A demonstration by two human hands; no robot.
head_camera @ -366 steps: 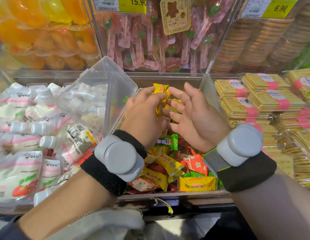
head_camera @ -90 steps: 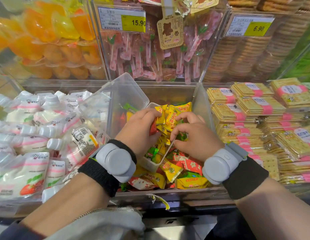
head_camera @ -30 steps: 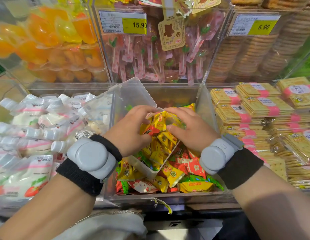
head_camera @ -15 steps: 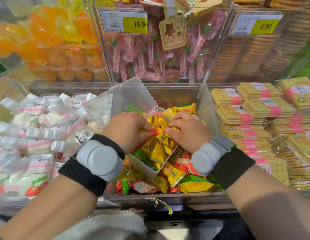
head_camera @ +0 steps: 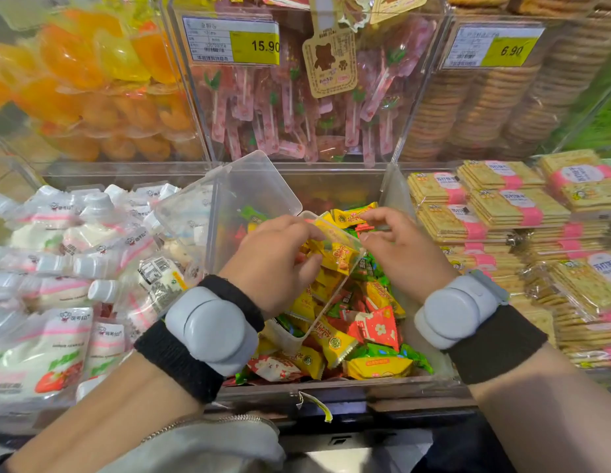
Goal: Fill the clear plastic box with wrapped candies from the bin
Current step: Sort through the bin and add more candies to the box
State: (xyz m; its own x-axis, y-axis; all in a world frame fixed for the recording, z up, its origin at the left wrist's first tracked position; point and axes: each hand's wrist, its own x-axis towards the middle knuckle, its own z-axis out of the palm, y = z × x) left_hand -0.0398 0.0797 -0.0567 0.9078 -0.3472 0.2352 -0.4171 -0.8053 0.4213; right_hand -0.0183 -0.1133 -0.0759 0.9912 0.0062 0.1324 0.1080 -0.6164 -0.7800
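The left hand (head_camera: 273, 264) grips the clear plastic box (head_camera: 288, 337), its fingers curled over the box's near edge and the thumb lying against the yellow wrappers inside. The box sits tilted between the two hands, over the bin (head_camera: 331, 384). Its mouth is turned toward the right hand (head_camera: 404, 256), and its hinged lid (head_camera: 252, 189) stands open just beyond the left hand's knuckles. Wrapped candies (head_camera: 338, 259), mostly yellow, are heaped in the box up to its rim. The right hand hovers beside that rim with its fingers loosely curled. Its forefinger touches the end of the topmost yellow candy (head_camera: 353, 216) and the thumb is a little below it. Whether that hand pinches the wrapper or only touches it cannot be told. Below and between the wrists, loose candies (head_camera: 365, 331) in yellow, red and green wrappers lie in the bin. Each wrist carries a grey round device (head_camera: 211, 331) on a black band. Left of the left hand lie white spouted pouches (head_camera: 92, 268), and right of the right hand are stacked cracker packs (head_camera: 502, 213). Beyond the fingertips of both hands, a clear case holds pink lollipops (head_camera: 297, 107) under a yellow price tag (head_camera: 254, 46) reading 15.90.
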